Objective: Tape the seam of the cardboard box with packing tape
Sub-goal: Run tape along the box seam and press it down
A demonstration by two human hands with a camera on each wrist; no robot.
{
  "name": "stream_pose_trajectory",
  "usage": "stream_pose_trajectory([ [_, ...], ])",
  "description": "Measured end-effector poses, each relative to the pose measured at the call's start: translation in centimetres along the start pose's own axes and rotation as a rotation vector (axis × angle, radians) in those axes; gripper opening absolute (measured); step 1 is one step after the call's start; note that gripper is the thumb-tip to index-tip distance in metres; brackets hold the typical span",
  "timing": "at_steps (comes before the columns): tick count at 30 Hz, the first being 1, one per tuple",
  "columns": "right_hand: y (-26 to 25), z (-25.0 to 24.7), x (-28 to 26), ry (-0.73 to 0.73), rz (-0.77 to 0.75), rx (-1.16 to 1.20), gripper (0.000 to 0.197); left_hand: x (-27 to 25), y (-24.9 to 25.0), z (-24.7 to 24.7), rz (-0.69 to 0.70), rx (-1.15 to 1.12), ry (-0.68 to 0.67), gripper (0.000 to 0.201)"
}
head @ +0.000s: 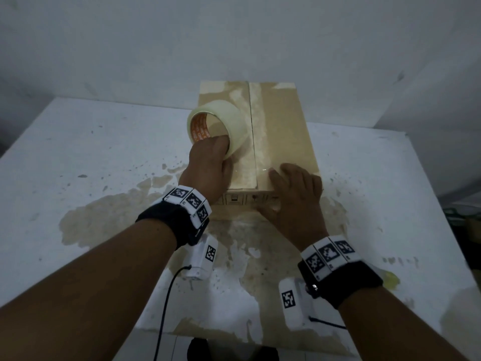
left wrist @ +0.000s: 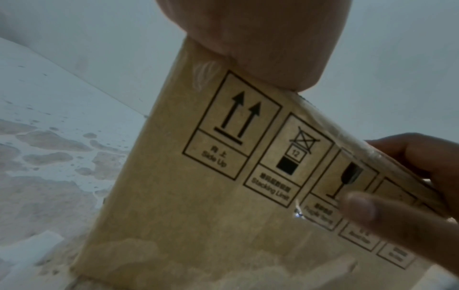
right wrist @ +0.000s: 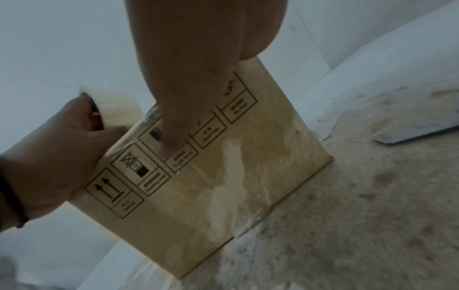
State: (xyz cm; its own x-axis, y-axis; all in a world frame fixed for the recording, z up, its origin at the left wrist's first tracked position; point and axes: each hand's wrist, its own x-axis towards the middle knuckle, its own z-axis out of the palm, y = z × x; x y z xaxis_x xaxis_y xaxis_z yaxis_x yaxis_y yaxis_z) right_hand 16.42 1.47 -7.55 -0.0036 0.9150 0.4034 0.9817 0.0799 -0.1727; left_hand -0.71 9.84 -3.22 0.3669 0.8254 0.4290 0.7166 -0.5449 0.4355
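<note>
From the head view we see the box (head: 281,131) lying flat on the table (head: 86,152), its seam (head: 252,131) running away from us. Our left hand (head: 208,168) grips the tape roll (head: 216,126), thumb hooked inside the core, standing it on edge on the box top just left of the seam. Our right hand (head: 296,194) lies spread over the near right corner, fingers flat, thumb (right wrist: 171,117) pressed on the front face. Only the wrist views show that face's handling symbols (left wrist: 231,125). The table is white, its paint worn off in brown patches; the roll is pale with an orange core.
</note>
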Motion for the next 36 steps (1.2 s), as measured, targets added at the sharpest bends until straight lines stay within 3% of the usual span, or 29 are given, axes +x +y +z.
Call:
stream_pose_trajectory([
  [5, -2.0, -0.7, 1.0, -0.012, 0.103, -0.095, 0.067, 0.0, 0.0, -0.2, 0.007, -0.001, -0.016, 0.014],
  [18, -0.3, -2.8, 0.7, -0.150, -0.042, -0.065, 0.046, -0.1, 0.0, -0.3, -0.014, -0.029, -0.033, 0.015],
  [22, -0.6, -2.2, 0.2, -0.156, 0.022, -0.045, 0.059, -0.1, 0.2, -0.3, -0.052, -0.039, -0.033, 0.014],
  [29, -1.4, -1.6, 0.2, -0.101, 0.022, -0.127, 0.058, -0.1, 0.2, -0.7, -0.081, -0.101, -0.043, 0.015],
  [33, -1.6, -2.5, 0.0, -0.236, 0.023, -0.121, 0.079, -0.3, 0.6, -2.2, -0.187, -0.243, -0.038, 0.022],
  [36, -2.2, -4.2, 1.2, -0.288, 0.100, -0.018, 0.074, -0.8, 0.9, -4.1, -0.228, -0.252, -0.067, 0.021],
])
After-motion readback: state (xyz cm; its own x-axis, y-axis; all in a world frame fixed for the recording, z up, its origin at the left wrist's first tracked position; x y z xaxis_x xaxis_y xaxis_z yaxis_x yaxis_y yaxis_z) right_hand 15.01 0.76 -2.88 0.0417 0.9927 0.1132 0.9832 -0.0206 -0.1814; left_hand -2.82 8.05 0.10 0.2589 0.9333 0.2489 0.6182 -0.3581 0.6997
